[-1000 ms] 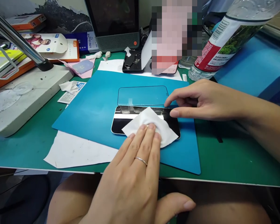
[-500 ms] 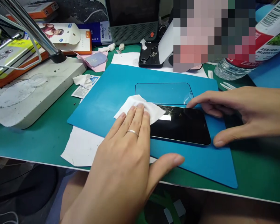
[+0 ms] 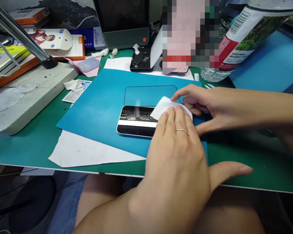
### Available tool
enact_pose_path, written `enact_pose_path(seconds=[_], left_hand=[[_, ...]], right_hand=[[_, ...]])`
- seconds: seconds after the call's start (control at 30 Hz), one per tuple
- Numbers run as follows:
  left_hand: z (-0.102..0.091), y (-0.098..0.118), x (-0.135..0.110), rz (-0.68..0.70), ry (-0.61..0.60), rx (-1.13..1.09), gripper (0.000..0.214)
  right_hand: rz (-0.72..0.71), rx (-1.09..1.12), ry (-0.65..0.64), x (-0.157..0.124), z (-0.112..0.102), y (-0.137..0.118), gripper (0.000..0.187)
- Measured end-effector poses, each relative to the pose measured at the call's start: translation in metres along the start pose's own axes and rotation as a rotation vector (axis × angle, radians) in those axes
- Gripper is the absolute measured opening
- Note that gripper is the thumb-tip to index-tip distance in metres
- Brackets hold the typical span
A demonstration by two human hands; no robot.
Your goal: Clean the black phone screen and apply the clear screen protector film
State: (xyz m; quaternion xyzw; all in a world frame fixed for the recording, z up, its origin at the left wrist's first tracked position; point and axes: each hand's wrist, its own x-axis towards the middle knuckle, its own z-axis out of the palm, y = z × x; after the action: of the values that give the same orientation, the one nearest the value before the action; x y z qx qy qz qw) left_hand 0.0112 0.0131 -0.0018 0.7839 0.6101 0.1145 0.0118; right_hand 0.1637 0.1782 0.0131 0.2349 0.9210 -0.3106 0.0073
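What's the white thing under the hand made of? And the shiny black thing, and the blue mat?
White wipe: looks like soft cloth or tissue, matte, crumpled under the left hand. Phone: glossy glass face, with mirror-like reflections. Blue mat: probably rubber or silicone, smooth with a dull sheen, lying flat.

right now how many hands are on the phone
2. The left hand presses a white wipe on the right half of the phone; the right hand holds its right end. No other hand is in view.

Phone repair bench, blue work mat (image 3: 100,104), screen-protector boxes (image 3: 63,45)
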Motion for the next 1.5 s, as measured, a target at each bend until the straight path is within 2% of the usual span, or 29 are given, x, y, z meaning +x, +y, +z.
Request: enact_pose_path(seconds=[0.13,0.33,0.43,0.5,0.63,0.73,0.87,0.97,1.1,1.3,1.5], left_hand=[[0.0,0.006,0.0,0.024,-0.014,-0.001,0.105],[-0.011,-0.02,-0.02,0.137,0.017,-0.068,0.086],[-0.02,-0.041,-0.03,0.194,0.003,-0.146,0.059],[-0.025,-0.059,-0.033,0.217,0.012,-0.221,0.038],[-0.032,-0.098,-0.031,0.186,0.045,-0.374,0.027],[-0.037,-0.122,-0.027,0.081,0.049,-0.369,0.025],[-0.042,-0.137,-0.031,-0.078,0.016,-0.34,0.027],[-0.045,-0.138,-0.04,-0.126,-0.015,-0.3,0.039],[-0.047,-0.141,-0.047,-0.138,0.014,-0.218,0.05],[-0.049,-0.149,-0.044,-0.258,0.02,-0.169,0.053],[-0.053,-0.144,-0.043,-0.365,0.032,-0.084,0.065]], right_hand=[[-0.001,0.012,-0.007,-0.001,-0.002,-0.009,0.082],[-0.065,0.018,0.011,0.0,-0.005,-0.01,0.102],[-0.113,0.023,0.106,0.006,-0.002,-0.008,0.086],[-0.103,-0.01,0.22,0.01,0.001,-0.008,0.078],[-0.066,-0.125,0.416,0.015,0.005,-0.013,0.066],[-0.078,-0.155,0.443,0.015,0.004,-0.011,0.059],[0.005,-0.145,0.39,0.013,0.002,-0.007,0.067],[0.102,-0.147,0.366,0.012,0.0,-0.007,0.072],[0.161,-0.152,0.338,0.014,-0.002,-0.006,0.08],[0.127,-0.152,0.324,0.016,-0.005,0.003,0.076],[0.109,-0.121,0.393,0.021,-0.004,0.011,0.072]])
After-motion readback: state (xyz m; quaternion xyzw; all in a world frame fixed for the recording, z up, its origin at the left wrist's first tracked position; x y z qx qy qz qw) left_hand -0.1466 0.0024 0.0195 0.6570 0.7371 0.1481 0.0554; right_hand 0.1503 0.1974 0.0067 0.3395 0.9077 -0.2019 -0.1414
